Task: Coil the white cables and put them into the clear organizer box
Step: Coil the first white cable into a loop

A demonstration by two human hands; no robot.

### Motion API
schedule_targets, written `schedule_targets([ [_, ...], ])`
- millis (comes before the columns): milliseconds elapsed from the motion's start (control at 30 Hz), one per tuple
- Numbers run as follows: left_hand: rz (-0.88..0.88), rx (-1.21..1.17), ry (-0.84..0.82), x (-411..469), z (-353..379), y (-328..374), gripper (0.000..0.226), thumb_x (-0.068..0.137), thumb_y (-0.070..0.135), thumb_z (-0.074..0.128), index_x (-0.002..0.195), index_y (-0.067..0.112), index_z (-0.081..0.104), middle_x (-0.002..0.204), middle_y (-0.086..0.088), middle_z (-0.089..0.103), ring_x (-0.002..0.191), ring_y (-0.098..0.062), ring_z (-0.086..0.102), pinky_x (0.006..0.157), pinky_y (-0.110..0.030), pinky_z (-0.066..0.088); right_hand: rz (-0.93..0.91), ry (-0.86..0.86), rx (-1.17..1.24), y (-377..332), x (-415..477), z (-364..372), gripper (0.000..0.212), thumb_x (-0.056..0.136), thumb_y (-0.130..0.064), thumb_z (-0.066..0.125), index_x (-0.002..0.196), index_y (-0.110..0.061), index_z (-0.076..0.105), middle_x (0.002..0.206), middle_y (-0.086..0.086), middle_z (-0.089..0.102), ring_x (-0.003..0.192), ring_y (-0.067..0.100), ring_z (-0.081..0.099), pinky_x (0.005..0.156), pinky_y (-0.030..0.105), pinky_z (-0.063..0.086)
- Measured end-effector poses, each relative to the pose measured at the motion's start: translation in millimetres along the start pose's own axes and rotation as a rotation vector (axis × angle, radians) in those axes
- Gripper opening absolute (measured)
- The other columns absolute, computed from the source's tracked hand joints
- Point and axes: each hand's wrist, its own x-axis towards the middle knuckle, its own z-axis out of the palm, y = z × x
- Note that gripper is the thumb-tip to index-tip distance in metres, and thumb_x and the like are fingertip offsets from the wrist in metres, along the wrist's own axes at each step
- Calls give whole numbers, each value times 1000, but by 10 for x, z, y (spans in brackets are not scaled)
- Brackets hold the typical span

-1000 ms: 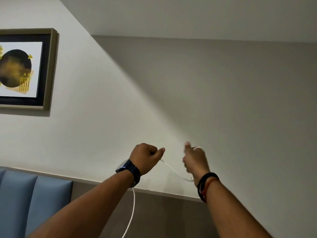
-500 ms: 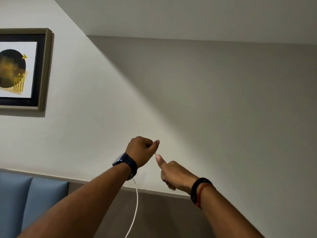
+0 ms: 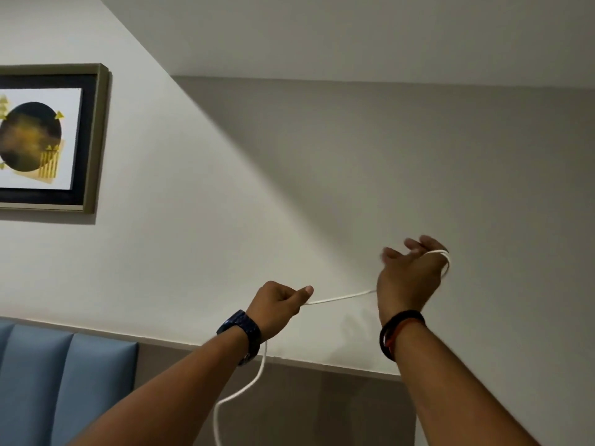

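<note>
A pale wall [image 3: 199, 201] fills most of the view, bright on the left and falling into grey shadow on the right. A framed picture [image 3: 48, 136] hangs at the left, showing a dark disc with yellow marks. Low down, blue padded panels [image 3: 64, 384] sit beside a grey panel [image 3: 322, 410] under a thin ledge.

Both arms are raised in front of that wall. The left hand [image 3: 278, 305] is clenched around the white cable [image 3: 341, 297], thumb pressed along the top, and the cord leaves the fist just under the thumb tip. From there it runs in a tight line to the right hand [image 3: 409, 278], passes behind the heel of the palm and reappears as a loop over the outer edge of the hand near the little-finger side. The right fingers [image 3: 415, 244] are spread and fairly straight, though blurred, so the cable is wound around the hand, not pinched. The rest of the cord hangs slack below the left wrist and curls down out of view at the bottom edge.

A dark watch [image 3: 241, 333] is on the left wrist. A black band with a red thread [image 3: 399, 333] is on the right.
</note>
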Motion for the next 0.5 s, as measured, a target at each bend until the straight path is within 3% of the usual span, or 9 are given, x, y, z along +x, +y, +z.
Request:
schedule_targets([
  [33,16,21,-1,-1,-11,26,66,85,51,57,38,20,22,39,10,19,38,-12,14,40,-18,20,-92,-32,-198,122,36,-77,37,82,11,33,109,-9,49,102,8,57,79,24,64,69,32,52],
  [100,57,64,20,17,-43,80,67,85,49,58,39,19,20,37,9,16,38,-12,14,40,-18,19,-238,-291,-718,368,38,-222,36,80,13,39,107,-6,53,101,10,60,91,30,63,81,35,51],
  [167,92,124,62,66,-80,114,67,86,44,59,40,18,19,37,8,14,38,-12,13,41,-21,19,-259,-596,-1167,458,-69,-321,18,90,-7,41,98,-7,57,97,13,66,89,32,64,78,33,49],
  [200,100,153,85,96,-104,118,66,86,42,59,40,18,19,36,8,14,38,-12,14,43,-22,19,-208,-724,-1263,466,-127,-333,31,96,-26,36,92,-8,61,92,13,70,83,30,66,76,32,49],
  [267,96,179,133,150,-156,101,65,86,40,59,38,18,21,35,8,15,38,-12,15,46,-24,20,8,-971,-1200,436,-236,-317,76,91,-64,18,70,-11,67,61,5,70,54,18,64,65,29,50],
  [333,72,159,191,188,-209,60,66,86,39,59,36,18,22,33,6,15,37,-12,14,47,-25,19,323,-1252,-992,329,-345,-271,92,75,-85,9,52,-13,62,37,-4,51,33,10,43,48,22,40],
  [400,41,110,234,213,-239,9,67,87,38,58,34,18,23,32,5,15,36,-11,15,48,-25,19,577,-1469,-647,201,-417,-217,87,73,-87,17,49,-13,56,34,-5,36,30,8,28,37,19,25],
  [500,0,-26,221,223,-181,-21,65,87,40,58,37,20,22,32,8,16,40,-12,24,50,-26,18,698,-1485,-74,6,-455,-109,66,89,-63,38,52,-10,52,33,-5,30,26,7,21,31,17,16],
])
